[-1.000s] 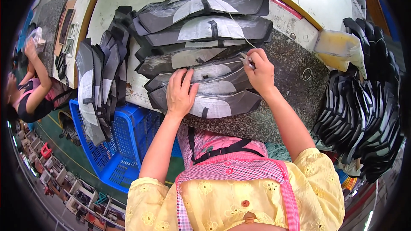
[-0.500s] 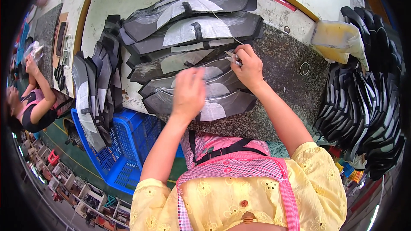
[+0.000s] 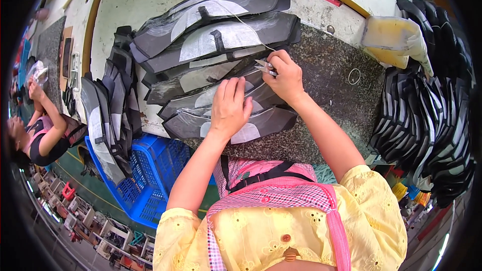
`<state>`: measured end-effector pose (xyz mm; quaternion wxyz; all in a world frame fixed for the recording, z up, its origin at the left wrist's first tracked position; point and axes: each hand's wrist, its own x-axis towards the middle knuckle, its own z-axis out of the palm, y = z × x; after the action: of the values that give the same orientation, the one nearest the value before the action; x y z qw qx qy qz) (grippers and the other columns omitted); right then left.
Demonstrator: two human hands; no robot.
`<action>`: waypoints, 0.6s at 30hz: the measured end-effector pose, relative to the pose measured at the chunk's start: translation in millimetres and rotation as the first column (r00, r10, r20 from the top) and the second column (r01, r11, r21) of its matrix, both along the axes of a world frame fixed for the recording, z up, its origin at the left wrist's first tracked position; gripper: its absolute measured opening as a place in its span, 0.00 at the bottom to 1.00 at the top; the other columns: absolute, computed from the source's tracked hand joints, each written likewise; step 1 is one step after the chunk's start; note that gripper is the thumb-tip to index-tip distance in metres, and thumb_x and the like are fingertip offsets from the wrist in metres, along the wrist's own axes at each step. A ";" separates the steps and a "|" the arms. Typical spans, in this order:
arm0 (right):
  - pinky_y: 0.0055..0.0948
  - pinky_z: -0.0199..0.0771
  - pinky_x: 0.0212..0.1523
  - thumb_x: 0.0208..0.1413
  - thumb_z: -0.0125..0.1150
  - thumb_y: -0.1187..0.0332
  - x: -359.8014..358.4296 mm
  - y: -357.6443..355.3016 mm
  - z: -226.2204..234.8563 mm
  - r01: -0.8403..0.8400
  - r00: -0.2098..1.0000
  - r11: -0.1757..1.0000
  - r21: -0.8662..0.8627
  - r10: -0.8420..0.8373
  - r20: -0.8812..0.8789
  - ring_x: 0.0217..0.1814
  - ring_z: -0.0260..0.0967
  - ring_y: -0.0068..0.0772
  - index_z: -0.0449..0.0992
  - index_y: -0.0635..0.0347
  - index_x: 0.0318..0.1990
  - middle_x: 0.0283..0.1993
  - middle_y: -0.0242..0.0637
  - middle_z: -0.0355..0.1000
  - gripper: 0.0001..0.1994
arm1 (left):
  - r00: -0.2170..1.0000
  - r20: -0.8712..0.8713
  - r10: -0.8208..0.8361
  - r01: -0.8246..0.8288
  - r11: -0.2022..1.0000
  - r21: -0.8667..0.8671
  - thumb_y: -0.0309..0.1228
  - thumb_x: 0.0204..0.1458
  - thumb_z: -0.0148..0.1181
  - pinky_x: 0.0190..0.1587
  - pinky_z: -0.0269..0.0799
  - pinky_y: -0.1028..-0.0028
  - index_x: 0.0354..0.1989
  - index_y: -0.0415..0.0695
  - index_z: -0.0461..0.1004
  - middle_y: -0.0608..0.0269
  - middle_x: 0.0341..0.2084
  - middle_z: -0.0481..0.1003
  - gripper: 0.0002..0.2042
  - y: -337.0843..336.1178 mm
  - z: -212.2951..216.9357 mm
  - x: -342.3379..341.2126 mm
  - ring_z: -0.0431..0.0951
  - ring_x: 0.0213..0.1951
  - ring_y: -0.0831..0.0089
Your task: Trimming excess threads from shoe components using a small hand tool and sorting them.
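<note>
Several curved black sheet pieces with pale grey patches (image 3: 276,30) lie overlapping in a row across the worktable, each set partly over another. My left hand (image 3: 230,108) rests flat on the nearer pieces, fingers stretched out, holding nothing. In my right hand (image 3: 286,79) is a small pair of metal thread snips (image 3: 266,67), blades pointing left over the pieces. A thin white cord (image 3: 236,16) runs from the far edge across the pieces to the fingers of my right hand. Whether those fingers also pinch the cord's end, I cannot tell.
Beneath the pieces is a speckled stone slab (image 3: 334,105) bearing a thin ring (image 3: 354,76). A tub of yellowish material (image 3: 386,40) stands at right, beside stacked black pieces (image 3: 416,125). More pieces (image 3: 113,105) lie left, above a blue crate (image 3: 145,190). A co-worker (image 3: 47,120) is far left.
My left hand, blurred before, now lies still on the pieces with its fingers spread. My right hand keeps the snips by the cord. The view has shifted slightly.
</note>
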<state>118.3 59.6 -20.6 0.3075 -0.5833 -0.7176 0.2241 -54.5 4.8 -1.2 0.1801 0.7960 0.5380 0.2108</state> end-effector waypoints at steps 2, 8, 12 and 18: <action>0.35 0.70 0.28 0.33 0.63 0.72 -1.3 0.4 -1.7 0.030 0.999 1.000 0.001 -0.030 0.011 0.30 0.69 0.39 0.68 0.59 0.27 0.33 0.33 0.65 0.11 | 1.000 -0.017 0.003 -0.003 1.000 -0.001 0.28 0.39 0.61 0.51 0.62 0.62 0.49 0.35 0.67 0.50 0.44 0.65 0.25 0.2 0.7 0.4 0.64 0.47 0.54; 0.36 0.71 0.27 0.33 0.64 0.71 -6.6 5.2 -3.8 0.046 0.989 0.998 -0.034 -0.041 0.141 0.29 0.69 0.42 0.68 0.57 0.28 0.33 0.35 0.65 0.12 | 0.994 -0.108 -0.003 0.000 1.000 -0.031 0.31 0.39 0.59 0.45 0.66 0.65 0.49 0.37 0.67 0.57 0.41 0.67 0.25 6.4 4.4 2.6 0.66 0.44 0.60; 0.37 0.71 0.26 0.34 0.64 0.72 -11.9 17.2 8.2 0.082 0.957 0.992 -0.099 -0.051 0.285 0.29 0.69 0.43 0.68 0.55 0.31 0.35 0.35 0.65 0.13 | 0.985 -0.174 0.001 -0.020 0.994 -0.108 0.32 0.39 0.59 0.42 0.68 0.66 0.48 0.39 0.68 0.60 0.36 0.68 0.23 16.2 16.9 8.3 0.66 0.41 0.63; 0.35 0.72 0.28 0.35 0.66 0.69 19.6 -20.2 36.2 -0.054 0.998 0.989 0.137 0.049 0.039 0.32 0.71 0.42 0.69 0.50 0.42 0.38 0.35 0.67 0.22 | 0.995 0.012 0.095 -0.096 0.993 0.067 0.29 0.42 0.60 0.42 0.66 0.64 0.46 0.41 0.70 0.60 0.34 0.68 0.19 22.0 13.7 -2.1 0.67 0.39 0.62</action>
<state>137.9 39.3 15.6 0.3283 -0.5459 -0.7515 0.1714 -56.6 26.8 12.5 0.1450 0.7741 0.5673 0.2406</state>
